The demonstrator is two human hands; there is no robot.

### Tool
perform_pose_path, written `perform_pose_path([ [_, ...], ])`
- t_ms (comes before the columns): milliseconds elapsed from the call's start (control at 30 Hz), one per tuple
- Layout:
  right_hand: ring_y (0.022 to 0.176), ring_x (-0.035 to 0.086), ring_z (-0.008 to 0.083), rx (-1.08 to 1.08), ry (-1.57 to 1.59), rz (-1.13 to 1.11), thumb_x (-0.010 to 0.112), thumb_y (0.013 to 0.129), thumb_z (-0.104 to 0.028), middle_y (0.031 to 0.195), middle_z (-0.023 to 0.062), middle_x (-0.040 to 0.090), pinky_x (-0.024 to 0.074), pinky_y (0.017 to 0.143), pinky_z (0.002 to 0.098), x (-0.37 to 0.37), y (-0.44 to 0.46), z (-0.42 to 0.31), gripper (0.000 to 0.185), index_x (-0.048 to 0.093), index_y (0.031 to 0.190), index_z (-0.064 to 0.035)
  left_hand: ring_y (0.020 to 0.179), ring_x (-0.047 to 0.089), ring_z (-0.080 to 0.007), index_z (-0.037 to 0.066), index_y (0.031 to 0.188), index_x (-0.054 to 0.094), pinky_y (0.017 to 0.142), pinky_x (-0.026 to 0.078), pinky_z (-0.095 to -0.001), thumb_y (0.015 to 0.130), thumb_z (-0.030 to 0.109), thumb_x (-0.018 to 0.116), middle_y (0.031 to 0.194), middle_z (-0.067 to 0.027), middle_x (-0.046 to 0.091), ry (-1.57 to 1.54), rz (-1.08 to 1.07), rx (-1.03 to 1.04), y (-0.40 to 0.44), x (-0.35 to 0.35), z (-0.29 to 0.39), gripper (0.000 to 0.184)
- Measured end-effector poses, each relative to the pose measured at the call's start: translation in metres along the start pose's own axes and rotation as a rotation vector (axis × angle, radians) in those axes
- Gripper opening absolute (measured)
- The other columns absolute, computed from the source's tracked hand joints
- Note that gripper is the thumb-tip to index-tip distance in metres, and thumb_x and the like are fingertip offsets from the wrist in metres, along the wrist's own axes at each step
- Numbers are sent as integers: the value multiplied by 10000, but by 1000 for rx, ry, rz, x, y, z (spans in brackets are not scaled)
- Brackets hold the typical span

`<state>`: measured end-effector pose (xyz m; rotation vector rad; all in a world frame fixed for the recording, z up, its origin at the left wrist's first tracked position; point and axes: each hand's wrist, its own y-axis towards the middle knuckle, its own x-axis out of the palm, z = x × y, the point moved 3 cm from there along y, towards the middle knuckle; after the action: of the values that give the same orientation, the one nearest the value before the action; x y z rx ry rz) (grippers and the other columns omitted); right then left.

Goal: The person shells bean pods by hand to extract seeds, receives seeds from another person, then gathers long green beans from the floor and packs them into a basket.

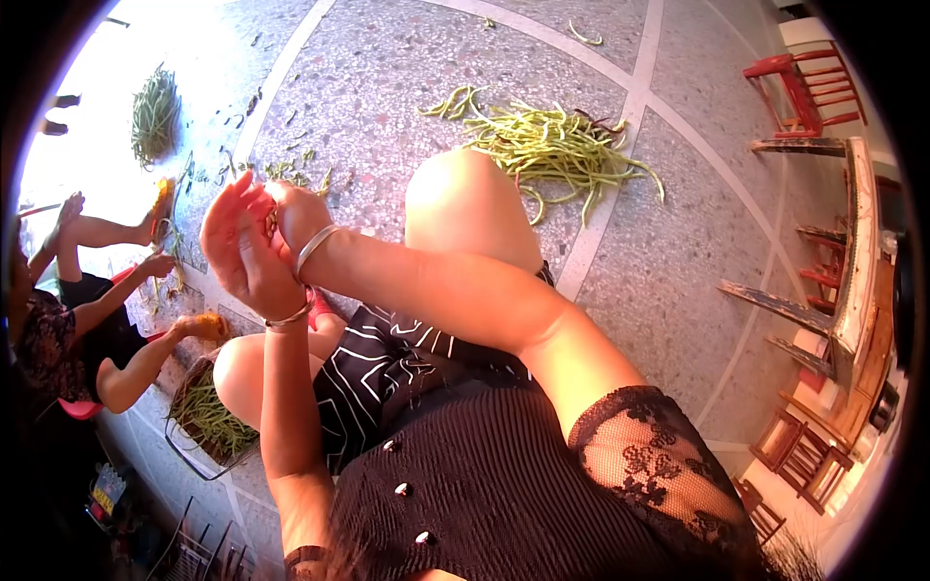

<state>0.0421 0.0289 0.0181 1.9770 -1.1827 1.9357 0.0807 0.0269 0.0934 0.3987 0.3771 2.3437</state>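
My left hand and my right hand meet in front of my left knee, each wrist wearing a bracelet. The left one is cupped upward with its fingers curled; the right one is closed against it. Small reddish bits show between them, too small to name. Behind the hands, green scraps lie on the floor. A loose pile of long green beans rests on the floor beyond my right knee. Beside my left leg stands a basket holding more green beans.
At the left sits another person, a hand near some stems. A darker bunch of long beans lies on the sunlit floor. Red chairs and a worn wooden table stand at the right.
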Motion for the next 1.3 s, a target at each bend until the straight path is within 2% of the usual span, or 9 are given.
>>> perform_pose_path([
  [133, 602, 476, 153, -48, 50, 146, 385, 879, -206, 695, 60, 496, 416, 502, 291, 20, -20, -20, 222, 493, 805, -28, 741, 511, -143, -54, 1063, 447, 658, 424, -233, 860, 30, 404, 904, -135, 551, -337, 65, -153, 20, -20, 12, 223],
  [233, 523, 391, 114, 27, 192, 114, 367, 898, -233, 642, 35, 439, 333, 429, 244, 35, -28, -47, 239, 474, 795, -46, 689, 414, -139, -50, 1049, 418, 609, 372, -230, 845, 13, 426, 802, -89, 471, -696, -9, -513, 38, -33, 20, 214],
  [467, 465, 265, 45, -209, -448, -113, 385, 914, -205, 579, -35, 314, 215, 374, 159, 44, -43, -210, 217, 461, 907, -1, 753, 493, -182, -54, 1044, 442, 703, 443, -262, 823, -11, 463, 848, -126, 509, -672, 164, -957, 15, -60, -45, 227],
  [533, 430, 273, 40, -221, -586, -96, 424, 894, -191, 545, -43, 327, 223, 357, 181, -12, -19, -258, 201, 486, 886, 1, 751, 496, -183, -41, 1051, 449, 701, 450, -267, 813, -22, 460, 846, -116, 512, -723, 126, -1039, 2, -66, -65, 239],
  [767, 362, 269, 48, -216, -1153, 689, 466, 849, -233, 527, -48, 367, 191, 298, 206, -263, 71, -327, 142, 497, 840, -95, 727, 504, -145, 4, 1036, 477, 652, 449, -228, 840, 35, 439, 848, -85, 530, -514, 154, -1116, 0, -50, -82, 202],
  [867, 584, 548, 199, -455, -1944, 761, 523, 802, -256, 671, 87, 582, 441, 533, 337, -350, 120, -337, 203, 540, 821, -54, 714, 509, -135, 12, 1025, 481, 635, 445, -215, 848, 41, 429, 841, -75, 534, -462, 190, -1195, 3, -41, -89, 186],
  [900, 782, 590, 262, -264, -1966, 819, 523, 800, -262, 801, 138, 611, 444, 702, 365, -356, 131, -334, 211, 552, 826, -54, 713, 509, -132, 11, 1021, 480, 630, 444, -215, 849, 43, 428, 841, -75, 534, -445, 198, -1214, 5, -37, -90, 182],
  [1133, 935, 555, 360, 249, -2246, 860, 457, 801, -166, 986, 228, 568, 442, 791, 429, -345, 180, -319, 324, 406, 1103, -63, 710, 505, -121, 10, 1010, 467, 612, 434, -216, 860, 53, 419, 845, -74, 531, -377, 203, -1274, 16, -14, -112, 163],
  [1300, 958, 556, 341, 242, -2332, 853, 455, 793, -138, 1009, 216, 570, 444, 810, 422, -347, 187, -318, 361, 389, 1121, -3, 734, 493, -124, 19, 1035, 445, 627, 436, -222, 862, 61, 417, 865, -74, 521, -367, 207, -1300, 17, -17, -117, 179],
])
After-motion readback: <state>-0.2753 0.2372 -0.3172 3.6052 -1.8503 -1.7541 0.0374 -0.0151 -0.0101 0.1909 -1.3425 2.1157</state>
